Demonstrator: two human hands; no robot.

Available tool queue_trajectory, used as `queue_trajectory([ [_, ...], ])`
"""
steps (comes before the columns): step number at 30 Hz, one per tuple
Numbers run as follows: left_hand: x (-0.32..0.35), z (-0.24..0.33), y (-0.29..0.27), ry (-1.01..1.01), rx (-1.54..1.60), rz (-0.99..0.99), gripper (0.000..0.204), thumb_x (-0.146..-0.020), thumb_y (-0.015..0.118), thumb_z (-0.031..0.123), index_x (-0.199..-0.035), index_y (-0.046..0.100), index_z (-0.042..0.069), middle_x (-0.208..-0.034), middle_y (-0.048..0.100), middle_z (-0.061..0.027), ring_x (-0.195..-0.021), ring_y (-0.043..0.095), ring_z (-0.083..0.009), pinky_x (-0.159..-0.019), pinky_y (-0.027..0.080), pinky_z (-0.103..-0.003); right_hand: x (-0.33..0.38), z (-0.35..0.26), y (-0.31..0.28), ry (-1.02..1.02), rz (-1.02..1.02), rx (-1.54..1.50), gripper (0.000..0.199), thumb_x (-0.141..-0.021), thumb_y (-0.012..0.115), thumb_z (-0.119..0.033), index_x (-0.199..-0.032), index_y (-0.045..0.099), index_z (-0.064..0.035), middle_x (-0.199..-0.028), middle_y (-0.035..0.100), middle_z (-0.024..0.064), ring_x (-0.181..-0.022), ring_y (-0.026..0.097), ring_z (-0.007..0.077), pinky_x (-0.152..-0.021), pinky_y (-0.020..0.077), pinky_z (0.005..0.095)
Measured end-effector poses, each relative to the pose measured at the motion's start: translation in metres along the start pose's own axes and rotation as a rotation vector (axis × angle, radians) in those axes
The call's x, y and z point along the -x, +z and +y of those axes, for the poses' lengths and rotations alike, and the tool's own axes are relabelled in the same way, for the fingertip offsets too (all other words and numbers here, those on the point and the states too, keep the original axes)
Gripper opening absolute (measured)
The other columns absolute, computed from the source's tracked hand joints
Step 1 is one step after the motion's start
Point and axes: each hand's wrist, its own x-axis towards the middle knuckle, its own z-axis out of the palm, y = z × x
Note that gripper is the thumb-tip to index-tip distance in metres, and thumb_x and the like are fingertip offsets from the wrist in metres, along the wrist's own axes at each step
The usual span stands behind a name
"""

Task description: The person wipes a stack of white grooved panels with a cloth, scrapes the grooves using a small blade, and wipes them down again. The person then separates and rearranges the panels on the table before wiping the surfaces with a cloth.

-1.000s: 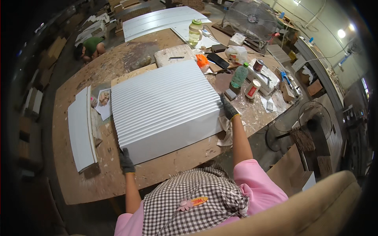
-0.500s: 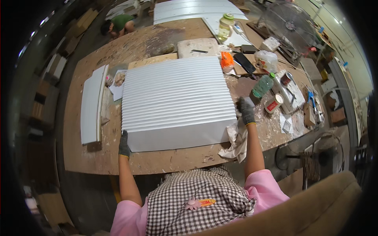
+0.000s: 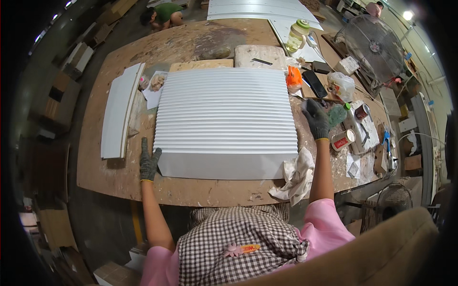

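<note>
A white ribbed panel [image 3: 226,114] with a plain front strip lies flat on the worktable before me. My left hand [image 3: 149,161], in a dark grey knit glove, is open beside the panel's front left corner. Its fingers point forward, and the thumb is spread toward the panel's edge. At the right of the panel my right hand [image 3: 316,119], gloved the same way, is open over the table with its fingers apart. It is nearest to a green-capped plastic bottle [image 3: 337,114], which it partly hides. Neither hand holds anything that I can see.
A white cloth [image 3: 296,177] lies by the front right corner. Two narrow white boards [image 3: 120,114] rest at the left. Beyond the right hand are a phone [image 3: 315,83], an orange packet [image 3: 294,78], cans, a jug [image 3: 297,35] and a fan [image 3: 374,46]. A person [image 3: 164,14] crouches behind the table.
My right hand has moved forward along the panel's right side, toward the bottle. My left hand's thumb and fingers have spread beside the corner. The view has shifted slightly.
</note>
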Motion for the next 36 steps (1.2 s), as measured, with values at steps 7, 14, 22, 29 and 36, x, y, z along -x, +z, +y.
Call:
queue_trajectory([
  [7,-0.07,0.009,0.002,-0.167,-0.181,-0.129,0.085,-0.088,0.053,0.058,-0.146,0.027,0.003,-0.139,0.044,-0.0253,-0.127,0.046,-0.0368,-0.104,0.038,-0.04,-0.047,-0.047,0.083,-0.296,-0.549,-0.194,0.035,-0.073,0.067,0.004,-0.106,0.065,-0.0079,-0.095,0.066,0.007,-0.085,0.063,0.0253,-0.077,0.0526,0.0338],
  [14,-0.078,0.053,0.025,-0.298,-0.394,-0.166,0.084,-0.086,0.049,0.063,-0.141,0.037,0.001,-0.13,0.052,-0.0271,-0.118,0.052,-0.0405,-0.1,0.04,-0.044,-0.037,-0.119,0.144,-0.756,-0.374,0.064,0.022,-0.074,0.069,-0.011,-0.094,0.065,-0.0168,-0.092,0.065,0.0009,-0.083,0.061,0.0233,-0.08,0.0471,0.0347],
  [22,-0.072,0.042,0.026,-0.255,-0.424,-0.056,0.081,-0.087,0.048,0.063,-0.138,0.041,0.002,-0.12,0.058,-0.0282,-0.11,0.055,-0.0424,-0.094,0.043,-0.046,-0.049,-0.051,0.072,-0.375,-0.49,-0.203,0.026,-0.07,0.073,-0.003,-0.093,0.07,-0.013,-0.089,0.067,0.0026,-0.087,0.064,0.0222,-0.081,0.05,0.0346],
  [29,-0.079,0.052,0.028,-0.247,-0.462,-0.089,0.078,-0.089,0.047,0.062,-0.138,0.042,0.002,-0.125,0.055,-0.0263,-0.113,0.054,-0.0407,-0.096,0.043,-0.044,-0.019,-0.151,0.208,-0.728,-0.266,-0.05,0.016,-0.074,0.069,-0.012,-0.088,0.067,-0.0182,-0.088,0.066,-0.0007,-0.077,0.059,0.0234,-0.072,0.0482,0.0364],
  [36,-0.077,0.026,0.031,-0.183,-0.263,0.069,0.081,-0.085,0.055,0.059,-0.137,0.041,-0.001,-0.123,0.058,-0.0252,-0.115,0.054,-0.0401,-0.097,0.043,-0.042,-0.048,-0.04,0.078,-0.4,-0.457,-0.215,0.013,-0.08,0.067,-0.008,-0.094,0.068,-0.0103,-0.095,0.067,0.0032,-0.086,0.065,0.0196,-0.078,0.0535,0.0304],
])
